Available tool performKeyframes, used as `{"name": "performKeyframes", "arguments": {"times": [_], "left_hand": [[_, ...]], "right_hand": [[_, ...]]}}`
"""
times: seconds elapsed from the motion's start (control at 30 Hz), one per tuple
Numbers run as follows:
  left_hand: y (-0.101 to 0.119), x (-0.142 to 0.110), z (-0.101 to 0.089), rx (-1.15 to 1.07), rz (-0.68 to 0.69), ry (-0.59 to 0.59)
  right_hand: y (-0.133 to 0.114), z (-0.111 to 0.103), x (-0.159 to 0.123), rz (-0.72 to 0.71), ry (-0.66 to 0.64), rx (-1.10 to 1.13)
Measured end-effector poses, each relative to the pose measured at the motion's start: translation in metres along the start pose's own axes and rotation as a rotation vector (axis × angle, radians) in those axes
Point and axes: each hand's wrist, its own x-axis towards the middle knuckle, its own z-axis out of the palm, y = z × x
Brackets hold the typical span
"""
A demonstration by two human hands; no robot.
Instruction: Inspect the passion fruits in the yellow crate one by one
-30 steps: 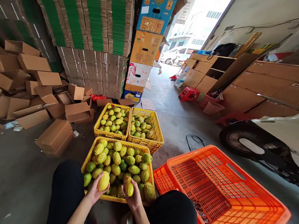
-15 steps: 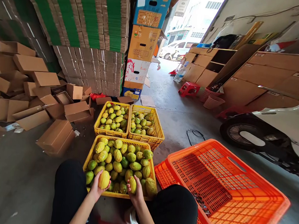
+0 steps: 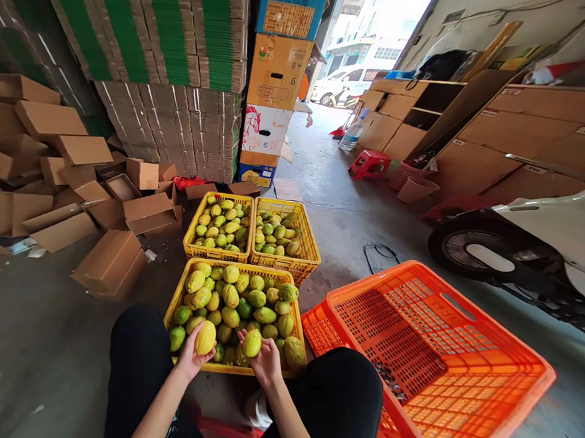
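Note:
My left hand (image 3: 193, 355) holds a smooth yellow oval fruit (image 3: 205, 338), its fingers curled around the left side. A smaller yellow-green oval fruit (image 3: 252, 344) rests in my right hand (image 3: 268, 363), against the fingers and thumb. Both hands are over the near edge of a yellow plastic crate (image 3: 298, 313), between my knees. Many similar yellow and green fruits (image 3: 231, 296) fill that crate, some with blotchy or rough skin. Their exact kind is not clear to me.
Behind stand two more yellow crates (image 3: 309, 243) of fruit. On the right is a large orange crate (image 3: 480, 405) with small dark bits inside, and beyond it a parked scooter (image 3: 536, 243). Loose cardboard boxes (image 3: 112, 263) litter the left floor, below stacked flattened cartons (image 3: 178, 127).
My right hand has moved left and slightly up, and its fruit has turned so its end faces me. My left hand has risen slightly with its fruit. The view has shifted a little.

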Motion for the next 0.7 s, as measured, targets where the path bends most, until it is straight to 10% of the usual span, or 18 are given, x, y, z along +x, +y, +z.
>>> {"name": "performKeyframes", "arguments": {"times": [0.7], "left_hand": [[-0.0032, 0.0052, -0.0049, 0.06, -0.019, 0.008]], "right_hand": [[0.0021, -0.0036, 0.0033, -0.091, 0.168, -0.066]]}}
